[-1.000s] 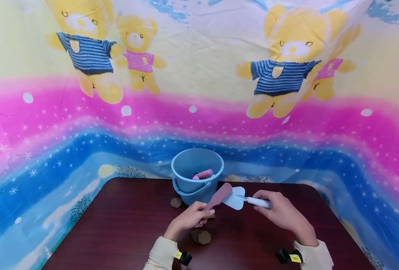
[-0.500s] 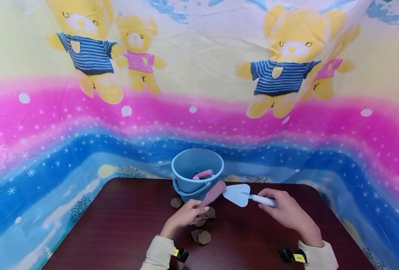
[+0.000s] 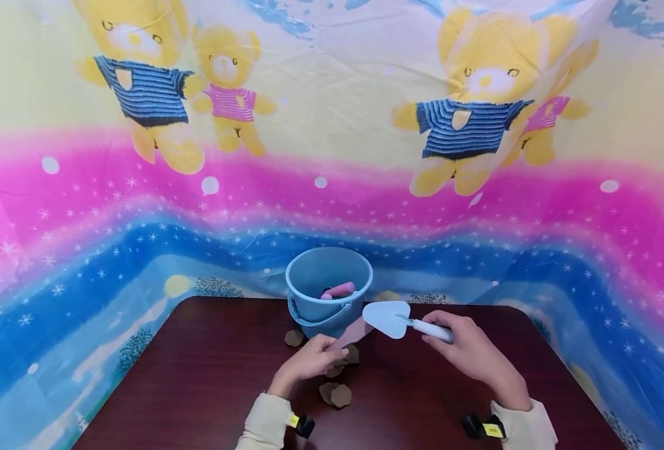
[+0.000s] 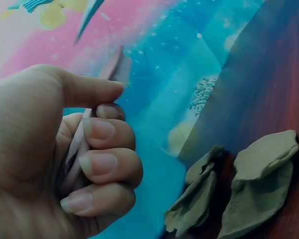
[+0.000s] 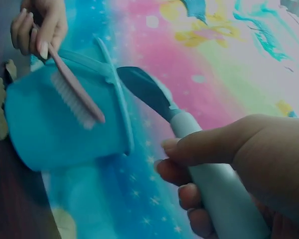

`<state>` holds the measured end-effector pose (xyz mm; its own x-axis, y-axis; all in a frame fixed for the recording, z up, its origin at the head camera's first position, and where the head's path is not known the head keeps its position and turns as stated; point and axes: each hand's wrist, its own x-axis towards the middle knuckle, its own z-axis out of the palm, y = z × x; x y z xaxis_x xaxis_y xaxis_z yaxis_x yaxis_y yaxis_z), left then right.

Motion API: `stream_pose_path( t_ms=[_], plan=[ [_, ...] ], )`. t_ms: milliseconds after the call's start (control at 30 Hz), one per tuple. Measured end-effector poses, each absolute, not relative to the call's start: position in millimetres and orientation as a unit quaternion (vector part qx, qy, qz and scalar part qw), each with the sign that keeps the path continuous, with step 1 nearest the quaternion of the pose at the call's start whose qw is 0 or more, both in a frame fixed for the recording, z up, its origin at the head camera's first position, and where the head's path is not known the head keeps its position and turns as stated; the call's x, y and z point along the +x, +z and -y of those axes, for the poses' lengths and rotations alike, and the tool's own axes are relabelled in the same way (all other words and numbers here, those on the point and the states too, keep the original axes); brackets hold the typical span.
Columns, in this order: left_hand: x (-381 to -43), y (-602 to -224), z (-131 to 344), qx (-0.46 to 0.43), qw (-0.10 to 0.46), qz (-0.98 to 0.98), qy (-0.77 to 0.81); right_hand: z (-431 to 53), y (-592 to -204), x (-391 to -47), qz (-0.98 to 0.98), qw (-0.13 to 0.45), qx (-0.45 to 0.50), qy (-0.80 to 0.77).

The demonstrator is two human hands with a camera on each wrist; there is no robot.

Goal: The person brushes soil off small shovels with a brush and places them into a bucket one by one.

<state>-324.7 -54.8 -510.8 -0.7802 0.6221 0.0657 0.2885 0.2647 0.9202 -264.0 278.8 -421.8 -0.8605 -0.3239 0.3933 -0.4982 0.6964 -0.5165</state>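
Observation:
My left hand (image 3: 312,361) curls its fingers round the handle of a pink brush (image 3: 354,332); white bristles (image 5: 72,102) show along its underside in the right wrist view. A small trowel (image 3: 388,319) with a light blade and pale handle (image 5: 222,194) is gripped in my right hand (image 3: 469,350), thumb along the handle. The trowel's blade overlaps the brush's far end in the head view. Both tools are held up in front of a blue bucket (image 3: 315,310). Under and near my left hand lie several flat brown clay-like pieces (image 3: 340,395).
Inside the bucket lies a pink-handled item (image 3: 341,289), partly hidden by the wall. One more brown piece (image 3: 293,338) is at the bucket's left foot. The dark red table (image 3: 208,375) ends at a printed cloth backdrop (image 3: 332,212) behind the bucket.
The trowel first shifted right, away from the brush, then came back left and slightly up, across the brush's end. The brush has tilted and dropped a little; the bucket has stayed put.

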Motion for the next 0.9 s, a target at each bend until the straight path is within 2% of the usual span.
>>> stream_pose_path(
  t_ms=[200, 433, 533, 633, 900],
  plan=[
    [-324.9, -521.0, 44.8, 0.302, 0.185, -0.787, 0.506, -256.1, -428.0, -269.4, 0.892, 0.153, 0.241, 0.351],
    [-317.6, -527.4, 32.1, 0.309, 0.204, -0.81, 0.455, -235.6, -435.9, -279.4, 0.86, 0.245, 0.271, 0.355],
    [-314.7, -529.0, 26.7, 0.32, 0.209, -0.814, 0.436, -228.6, -432.5, -287.3, 0.856, 0.266, 0.27, 0.351],
    [-312.7, -530.9, 21.9, 0.325, 0.213, -0.818, 0.425, -221.5, -424.7, -296.7, 0.858, 0.257, 0.265, 0.356],
    [-310.7, -535.0, 12.7, 0.336, 0.219, -0.832, 0.383, -198.9, -396.2, -332.4, 0.874, 0.189, 0.251, 0.37]
  ],
)
